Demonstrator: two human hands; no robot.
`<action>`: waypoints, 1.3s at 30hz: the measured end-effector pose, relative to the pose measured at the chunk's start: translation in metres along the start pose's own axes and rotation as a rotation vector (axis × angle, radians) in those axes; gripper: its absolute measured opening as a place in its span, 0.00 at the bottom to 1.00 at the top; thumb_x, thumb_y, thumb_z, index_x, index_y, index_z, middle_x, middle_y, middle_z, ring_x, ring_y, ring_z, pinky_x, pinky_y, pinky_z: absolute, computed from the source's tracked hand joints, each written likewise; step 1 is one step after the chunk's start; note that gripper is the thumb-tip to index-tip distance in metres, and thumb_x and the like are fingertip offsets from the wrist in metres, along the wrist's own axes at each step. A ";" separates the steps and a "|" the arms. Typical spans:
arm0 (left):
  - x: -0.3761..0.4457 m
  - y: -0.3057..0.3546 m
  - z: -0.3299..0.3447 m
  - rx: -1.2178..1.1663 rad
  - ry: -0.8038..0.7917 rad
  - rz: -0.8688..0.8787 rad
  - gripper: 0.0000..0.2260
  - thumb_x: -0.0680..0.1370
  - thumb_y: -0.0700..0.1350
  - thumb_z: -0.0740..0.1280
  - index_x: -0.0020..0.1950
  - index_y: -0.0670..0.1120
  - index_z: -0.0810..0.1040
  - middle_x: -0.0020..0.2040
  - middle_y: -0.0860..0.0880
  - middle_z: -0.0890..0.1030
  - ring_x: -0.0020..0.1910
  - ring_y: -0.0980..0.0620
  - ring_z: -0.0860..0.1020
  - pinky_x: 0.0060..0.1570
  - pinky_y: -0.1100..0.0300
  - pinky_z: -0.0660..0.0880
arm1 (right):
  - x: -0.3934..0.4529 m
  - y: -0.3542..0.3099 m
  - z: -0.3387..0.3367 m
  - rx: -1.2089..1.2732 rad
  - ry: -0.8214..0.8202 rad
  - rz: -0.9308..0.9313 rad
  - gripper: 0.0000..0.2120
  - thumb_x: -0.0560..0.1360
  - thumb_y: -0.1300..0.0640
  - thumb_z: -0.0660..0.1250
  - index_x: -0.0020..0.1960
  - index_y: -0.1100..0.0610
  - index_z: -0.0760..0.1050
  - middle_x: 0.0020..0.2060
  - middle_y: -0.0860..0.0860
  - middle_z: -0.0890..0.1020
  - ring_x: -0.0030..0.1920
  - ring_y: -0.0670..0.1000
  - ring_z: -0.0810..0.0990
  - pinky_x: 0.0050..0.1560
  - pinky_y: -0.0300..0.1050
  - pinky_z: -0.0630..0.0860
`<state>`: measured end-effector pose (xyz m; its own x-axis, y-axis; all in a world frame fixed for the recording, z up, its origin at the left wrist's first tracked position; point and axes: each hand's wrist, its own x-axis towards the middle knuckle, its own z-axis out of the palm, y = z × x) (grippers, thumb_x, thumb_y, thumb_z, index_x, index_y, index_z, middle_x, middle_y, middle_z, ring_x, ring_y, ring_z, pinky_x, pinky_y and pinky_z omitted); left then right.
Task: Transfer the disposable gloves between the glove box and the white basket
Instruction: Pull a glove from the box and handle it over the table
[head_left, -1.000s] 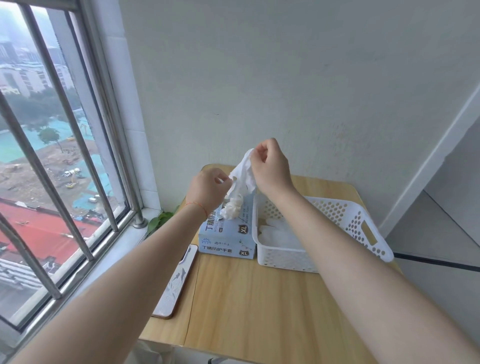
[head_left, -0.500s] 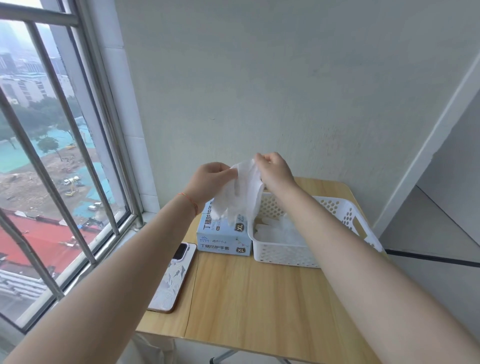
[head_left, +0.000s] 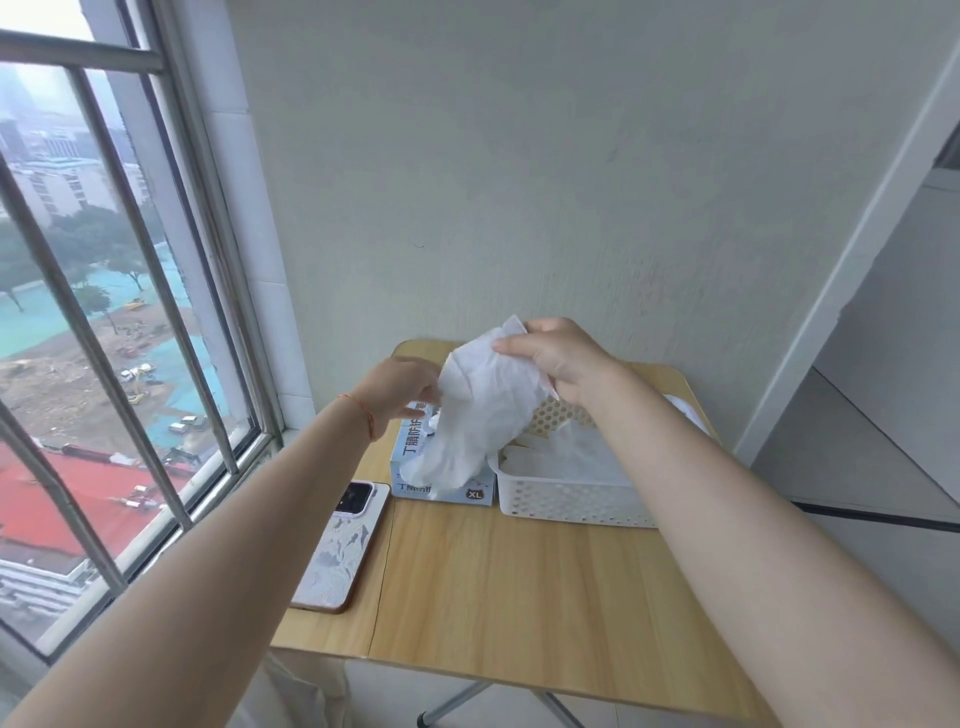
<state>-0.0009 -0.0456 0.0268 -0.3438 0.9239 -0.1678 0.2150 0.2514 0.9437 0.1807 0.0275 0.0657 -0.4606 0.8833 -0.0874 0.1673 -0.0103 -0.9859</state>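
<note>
Both hands hold one white glove (head_left: 480, 415) above the glove box (head_left: 441, 470): right hand (head_left: 558, 358) pinches its cuff, left hand (head_left: 402, 387) grips its edge. Since a moment ago the glove hangs fuller, beside the white basket (head_left: 566, 499) on the counter (head_left: 519, 582).

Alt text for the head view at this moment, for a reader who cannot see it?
Two bare hands hold a white disposable glove up over a blue glove box and a white basket on a wooden table; the right hand pinches its top, the left hand its side. A phone lies near the window.
</note>
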 end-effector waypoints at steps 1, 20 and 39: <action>-0.003 0.002 0.000 -0.047 0.012 0.075 0.11 0.73 0.39 0.61 0.48 0.45 0.82 0.47 0.44 0.81 0.48 0.49 0.77 0.60 0.49 0.75 | -0.002 -0.004 0.001 -0.010 -0.032 -0.010 0.06 0.73 0.64 0.72 0.49 0.63 0.80 0.44 0.59 0.84 0.42 0.56 0.84 0.46 0.50 0.81; -0.020 -0.014 -0.001 -0.218 -0.358 -0.029 0.12 0.71 0.39 0.63 0.53 0.39 0.79 0.42 0.43 0.80 0.41 0.45 0.80 0.47 0.52 0.81 | -0.011 -0.011 0.007 -0.339 0.233 -0.045 0.17 0.78 0.58 0.58 0.33 0.52 0.55 0.29 0.49 0.58 0.30 0.50 0.57 0.31 0.45 0.52; 0.059 0.016 0.115 0.750 -0.146 0.145 0.08 0.75 0.47 0.65 0.37 0.46 0.75 0.36 0.48 0.76 0.37 0.46 0.72 0.37 0.57 0.68 | -0.002 0.079 -0.096 -0.542 0.250 0.405 0.09 0.75 0.71 0.55 0.46 0.61 0.71 0.29 0.55 0.71 0.25 0.50 0.66 0.26 0.33 0.61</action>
<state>0.0876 0.0457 -0.0010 -0.1528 0.9780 -0.1422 0.8278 0.2052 0.5222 0.2783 0.0696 0.0022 -0.0686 0.9408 -0.3320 0.7213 -0.1831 -0.6679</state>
